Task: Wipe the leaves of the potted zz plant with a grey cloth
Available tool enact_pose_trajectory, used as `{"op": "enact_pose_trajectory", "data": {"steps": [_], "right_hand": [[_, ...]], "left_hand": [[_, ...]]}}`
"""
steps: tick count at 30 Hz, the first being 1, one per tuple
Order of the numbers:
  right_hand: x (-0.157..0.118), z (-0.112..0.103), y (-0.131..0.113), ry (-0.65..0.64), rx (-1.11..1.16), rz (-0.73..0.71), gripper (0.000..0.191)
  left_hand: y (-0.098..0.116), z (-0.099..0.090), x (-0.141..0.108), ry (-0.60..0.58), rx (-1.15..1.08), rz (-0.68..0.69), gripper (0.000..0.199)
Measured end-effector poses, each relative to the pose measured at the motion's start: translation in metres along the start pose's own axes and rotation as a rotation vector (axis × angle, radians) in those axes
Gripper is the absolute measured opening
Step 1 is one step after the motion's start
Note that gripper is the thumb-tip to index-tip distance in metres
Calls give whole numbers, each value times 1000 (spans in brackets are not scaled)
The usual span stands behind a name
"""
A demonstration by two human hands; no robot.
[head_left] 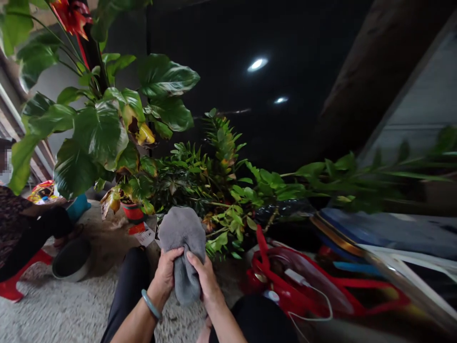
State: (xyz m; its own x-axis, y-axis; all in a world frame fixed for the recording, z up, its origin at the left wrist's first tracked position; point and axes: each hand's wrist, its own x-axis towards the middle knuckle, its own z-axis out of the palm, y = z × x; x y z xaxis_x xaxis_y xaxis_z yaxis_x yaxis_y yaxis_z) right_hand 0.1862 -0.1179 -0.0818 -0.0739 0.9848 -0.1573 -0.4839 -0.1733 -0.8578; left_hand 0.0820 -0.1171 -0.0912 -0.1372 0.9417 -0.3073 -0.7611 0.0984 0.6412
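Observation:
A soft grey plush cloth piece (186,255), rounded at its far end and creased down the middle, is held upright between my two hands. My left hand (167,267) grips its left side, the thumb lying across the front. On the right side my right hand (204,271) closes on it in the same way, thumb pressed into the fold. Both sets of fingers are mostly hidden behind the cloth. A pale green bangle (151,305) circles my left wrist.
Leafy potted plants (100,133) spread across the far side. To the right stands a red bag (278,271) with a white cable (326,302), beside stacked boards and frames. A seated person (21,224) is at the left, near a dark basin (72,258).

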Motion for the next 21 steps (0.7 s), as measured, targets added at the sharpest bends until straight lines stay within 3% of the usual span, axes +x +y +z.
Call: {"op": "enact_pose_trajectory", "data": {"steps": [5, 10, 14, 18, 21], "right_hand": [[2, -1, -6, -20, -73, -53, 63], [10, -5, -5, -20, -140, -60, 67], [23, -8, -2, 51, -204, -42, 59], [33, -11, 2, 129, -261, -26, 51], [34, -14, -5, 200, -247, 6, 50]], "left_hand": [[-3, 10, -2, 38, 22, 84, 33], [-9, 14, 0, 53, 9, 109, 50], [-13, 13, 5, 62, 15, 104, 61], [-7, 8, 6, -13, 105, 72, 65], [10, -8, 14, -167, 267, 126, 64]]}}
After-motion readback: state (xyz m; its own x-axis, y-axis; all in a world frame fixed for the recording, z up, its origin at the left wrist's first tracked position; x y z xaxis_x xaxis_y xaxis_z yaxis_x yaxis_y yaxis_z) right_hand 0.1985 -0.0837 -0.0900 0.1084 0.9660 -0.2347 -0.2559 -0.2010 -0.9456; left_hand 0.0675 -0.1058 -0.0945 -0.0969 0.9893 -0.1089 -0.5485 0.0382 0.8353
